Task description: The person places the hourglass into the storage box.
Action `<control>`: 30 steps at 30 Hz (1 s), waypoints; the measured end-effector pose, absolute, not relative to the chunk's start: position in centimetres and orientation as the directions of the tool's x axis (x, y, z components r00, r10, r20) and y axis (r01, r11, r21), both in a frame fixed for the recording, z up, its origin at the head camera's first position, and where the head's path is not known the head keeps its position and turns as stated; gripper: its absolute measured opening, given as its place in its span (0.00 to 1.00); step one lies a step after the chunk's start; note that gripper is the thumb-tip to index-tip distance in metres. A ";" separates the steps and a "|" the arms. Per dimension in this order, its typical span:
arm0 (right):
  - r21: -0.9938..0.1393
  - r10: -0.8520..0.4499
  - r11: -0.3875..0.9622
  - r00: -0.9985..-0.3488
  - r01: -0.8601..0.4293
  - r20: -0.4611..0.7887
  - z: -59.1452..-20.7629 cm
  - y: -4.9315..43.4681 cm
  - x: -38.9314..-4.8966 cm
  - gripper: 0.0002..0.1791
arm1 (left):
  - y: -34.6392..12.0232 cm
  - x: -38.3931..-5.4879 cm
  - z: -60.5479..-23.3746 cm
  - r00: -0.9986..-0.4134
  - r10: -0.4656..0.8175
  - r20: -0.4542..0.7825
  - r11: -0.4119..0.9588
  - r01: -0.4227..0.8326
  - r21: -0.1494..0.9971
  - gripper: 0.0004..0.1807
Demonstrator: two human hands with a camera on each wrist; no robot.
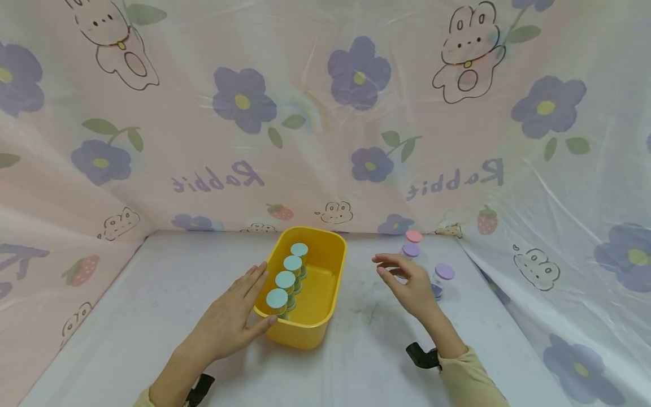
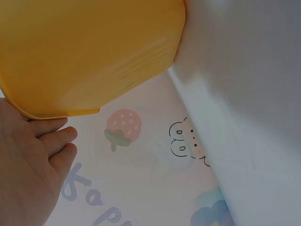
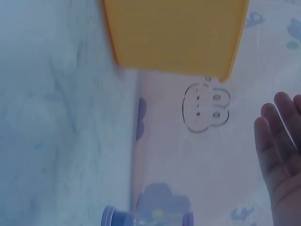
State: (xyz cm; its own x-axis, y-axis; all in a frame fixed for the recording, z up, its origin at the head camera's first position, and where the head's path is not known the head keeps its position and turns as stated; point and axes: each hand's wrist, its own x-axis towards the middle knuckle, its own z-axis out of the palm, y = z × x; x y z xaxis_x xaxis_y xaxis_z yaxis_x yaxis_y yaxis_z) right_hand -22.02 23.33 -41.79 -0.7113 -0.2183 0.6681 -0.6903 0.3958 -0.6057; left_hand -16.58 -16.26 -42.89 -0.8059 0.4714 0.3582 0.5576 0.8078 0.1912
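Note:
A yellow plastic bin [image 1: 297, 336] stands on the table, with several small clear jars with light blue lids [image 1: 277, 298] in a row along its left side. My left hand [image 1: 224, 322] lies along the bin's left rim, fingers straight; in the left wrist view its fingertips meet the rim's edge. To the right of the bin, my right hand [image 1: 413, 287] hovers with loosely bent fingers and holds nothing. Close behind and beside it are jars with a pink lid [image 1: 413, 236], a purple lid [image 1: 411, 250] and another purple lid [image 1: 445, 271], partly hidden by the hand.
A white cloth covers the table [image 1: 178, 294]. Behind it and along both sides hangs a printed curtain [image 1: 305, 141] with flowers and rabbits. Black straps with mounts sit at both wrists. One jar [image 3: 155, 220] shows at the bottom of the right wrist view.

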 end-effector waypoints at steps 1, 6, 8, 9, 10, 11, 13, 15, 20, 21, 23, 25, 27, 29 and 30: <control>-0.615 -0.207 0.393 -0.717 -0.684 0.665 -42.0 23.9 -22.2 0.18 | -16.3 -16.6 -42.9 -0.805 0.472 0.359 0.808 0.558 0.190 0.49; -0.637 -0.154 0.398 -0.733 -0.660 0.663 -42.3 26.3 -22.4 0.16 | -16.4 -16.7 -42.8 -0.803 0.473 0.362 0.805 0.561 0.193 0.49; -0.633 -0.122 0.432 -0.737 -0.642 0.665 -42.3 27.1 -22.4 0.16 | -16.4 -16.8 -42.8 -0.804 0.473 0.361 0.804 0.561 0.196 0.49; -0.633 -0.101 0.452 -0.741 -0.629 0.664 -42.3 27.5 -22.4 0.16 | -16.4 -16.8 -42.8 -0.805 0.472 0.359 0.804 0.561 0.199 0.49; -0.635 -0.080 0.468 -0.745 -0.615 0.662 -42.4 27.9 -22.4 0.15 | -16.4 -16.8 -42.9 -0.807 0.472 0.356 0.804 0.559 0.201 0.49; -0.638 -0.059 0.482 -0.749 -0.600 0.659 -42.5 28.3 -22.5 0.15 | -16.4 -16.7 -42.9 -0.808 0.471 0.354 0.804 0.558 0.203 0.49; -0.640 -0.024 0.513 -0.754 -0.573 0.656 -42.7 29.1 -22.6 0.16 | -16.3 -16.7 -42.9 -0.810 0.470 0.352 0.804 0.557 0.207 0.49; -0.650 0.005 0.525 -0.761 -0.550 0.648 -42.8 29.9 -22.7 0.16 | -16.3 -16.7 -42.9 -0.810 0.469 0.350 0.804 0.556 0.209 0.49; -0.652 0.046 0.570 -0.773 -0.499 0.632 -43.0 31.7 -22.9 0.17 | -16.3 -16.7 -42.9 -0.809 0.470 0.353 0.803 0.558 0.208 0.49; -0.649 0.052 0.585 -0.776 -0.486 0.628 -43.0 32.0 -23.0 0.16 | -16.3 -16.7 -42.9 -0.810 0.470 0.352 0.804 0.557 0.208 0.49; -0.647 0.065 0.617 -0.790 -0.449 0.610 -43.1 32.7 -23.0 0.16 | -16.3 -16.7 -42.9 -0.811 0.469 0.350 0.805 0.555 0.210 0.49; -0.647 0.082 0.650 -0.810 -0.398 0.581 -43.3 33.5 -23.0 0.17 | -16.2 -16.7 -43.0 -0.812 0.468 0.349 0.806 0.554 0.210 0.49; -0.648 0.098 0.680 -0.834 -0.342 0.543 -43.5 34.1 -22.9 0.17 | -16.2 -16.7 -43.0 -0.812 0.467 0.349 0.806 0.553 0.210 0.49; -0.645 0.110 0.707 -0.856 -0.289 0.505 -43.7 34.7 -22.8 0.18 | -16.2 -16.7 -43.0 -0.812 0.466 0.351 0.806 0.553 0.209 0.49; -0.644 0.113 0.715 -0.865 -0.271 0.490 -43.9 35.0 -22.8 0.19 | -16.2 -16.7 -43.0 -0.812 0.466 0.352 0.806 0.553 0.209 0.49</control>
State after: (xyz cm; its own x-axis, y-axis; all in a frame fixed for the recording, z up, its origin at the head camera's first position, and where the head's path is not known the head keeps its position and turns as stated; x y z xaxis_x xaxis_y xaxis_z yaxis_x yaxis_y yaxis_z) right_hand -22.84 35.02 -43.86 -0.8646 0.1131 0.4896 -0.2713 0.7150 -0.6443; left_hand -16.66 -16.20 -43.03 -0.8121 0.4658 0.3516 0.5531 0.8064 0.2093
